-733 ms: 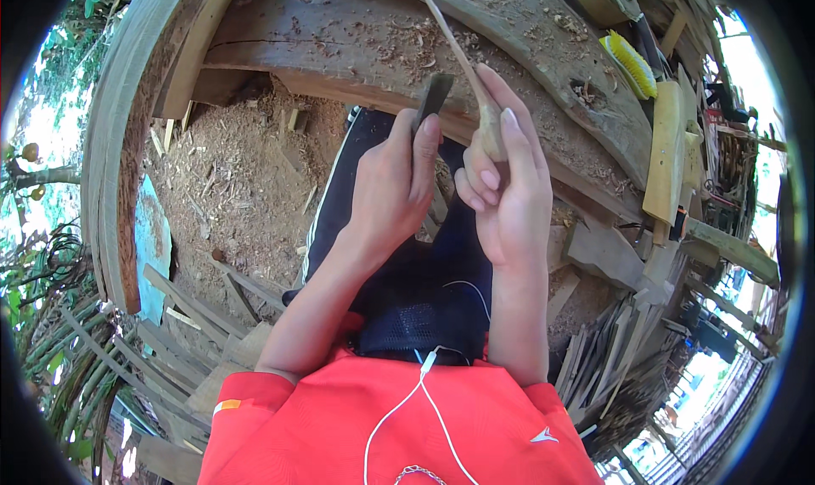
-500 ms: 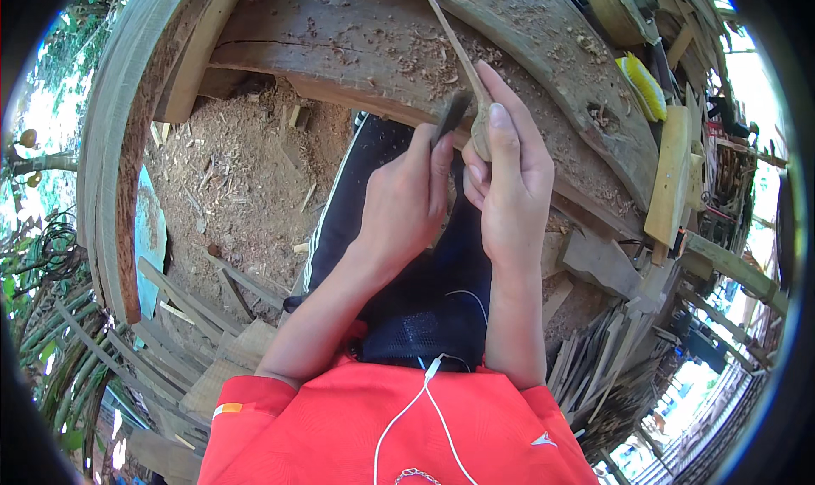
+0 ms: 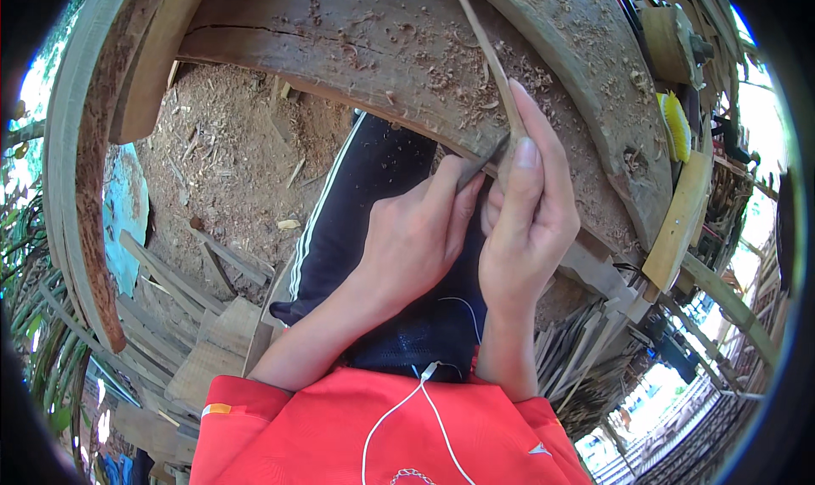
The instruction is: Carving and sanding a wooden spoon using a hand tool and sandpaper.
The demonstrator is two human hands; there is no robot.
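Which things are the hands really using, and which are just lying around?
In use:
- thin wooden stick, held by the right hand
- knife blade, held by the left hand against the stick
- wooden bench, speckled with shavings

Just lying about:
- yellow brush
- loose planks on the ground
- sawdust pile
- white earphone cable

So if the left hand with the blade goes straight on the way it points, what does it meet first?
Probably the thin wooden stick held by the right hand; the blade in the left hand already seems to touch it, though depth is unclear.
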